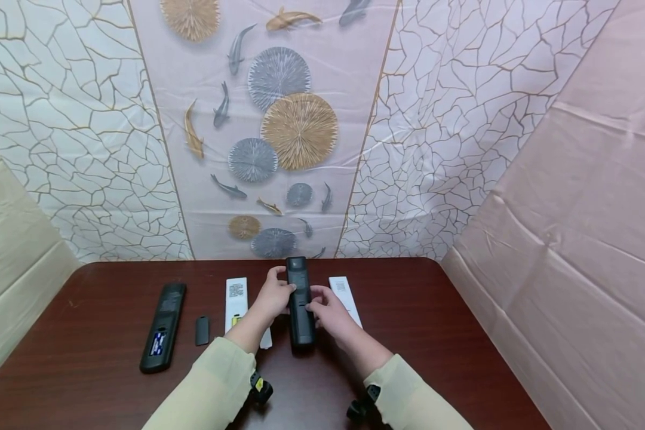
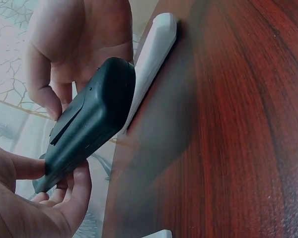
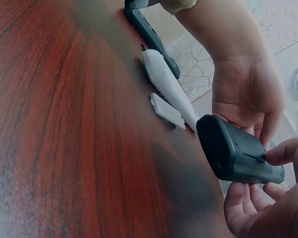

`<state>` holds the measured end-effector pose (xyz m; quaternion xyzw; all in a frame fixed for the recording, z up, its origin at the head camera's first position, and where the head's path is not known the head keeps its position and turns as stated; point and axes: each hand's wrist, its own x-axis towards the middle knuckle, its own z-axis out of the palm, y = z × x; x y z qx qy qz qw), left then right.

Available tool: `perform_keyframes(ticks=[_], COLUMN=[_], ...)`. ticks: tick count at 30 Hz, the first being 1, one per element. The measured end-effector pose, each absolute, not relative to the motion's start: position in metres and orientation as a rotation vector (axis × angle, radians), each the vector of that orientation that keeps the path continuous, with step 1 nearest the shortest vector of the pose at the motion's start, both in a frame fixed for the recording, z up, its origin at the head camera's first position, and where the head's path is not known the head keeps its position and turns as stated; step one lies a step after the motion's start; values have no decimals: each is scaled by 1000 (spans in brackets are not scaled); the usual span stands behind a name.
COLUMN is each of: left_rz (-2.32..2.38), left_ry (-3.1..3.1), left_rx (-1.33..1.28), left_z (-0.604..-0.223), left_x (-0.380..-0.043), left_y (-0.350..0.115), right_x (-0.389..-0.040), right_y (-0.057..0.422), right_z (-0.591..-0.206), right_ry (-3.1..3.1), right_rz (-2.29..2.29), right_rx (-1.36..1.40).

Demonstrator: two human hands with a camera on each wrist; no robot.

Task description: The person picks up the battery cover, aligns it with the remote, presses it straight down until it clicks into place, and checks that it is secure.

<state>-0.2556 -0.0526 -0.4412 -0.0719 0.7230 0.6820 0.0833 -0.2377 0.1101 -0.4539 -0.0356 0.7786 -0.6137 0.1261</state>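
Observation:
A black remote control [image 1: 300,310] is held over the table with its back side up, between both hands. My left hand [image 1: 272,298] grips its far part, thumb on the back face and fingers round the side. My right hand [image 1: 330,310] holds the side nearer the middle; in the right wrist view its thumb presses at the battery cover [image 3: 249,148] and its fingers lie under the remote. The cover sits on the remote's back. Left of the hands lies a white remote [image 1: 236,298], partly hidden by the left forearm, with a yellow battery [image 1: 236,319] showing.
A second black remote [image 1: 163,328] lies at the left, its compartment open with batteries [image 1: 158,343] inside. Beside it is a loose black battery cover [image 1: 202,331]. A loose white cover [image 1: 266,340] lies near the white remote. Another white remote [image 1: 346,298] lies behind the right hand.

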Motion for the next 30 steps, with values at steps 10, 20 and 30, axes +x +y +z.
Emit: perform_keyframes(ticks=[10, 20, 30], left_rz=[2033, 2022, 2003], left_ry=[2156, 2144, 2168], left_rx=[-223, -231, -243], left_z=[-439, -434, -432], left_x=[-254, -254, -253], left_y=[-53, -54, -51], right_x=[-236, -237, -236], right_y=[109, 107, 108], right_z=[-452, -450, -447], right_ry=[2248, 2241, 2232], right_rz=[-1800, -1807, -1803], right_rx=[-127, -123, -126])
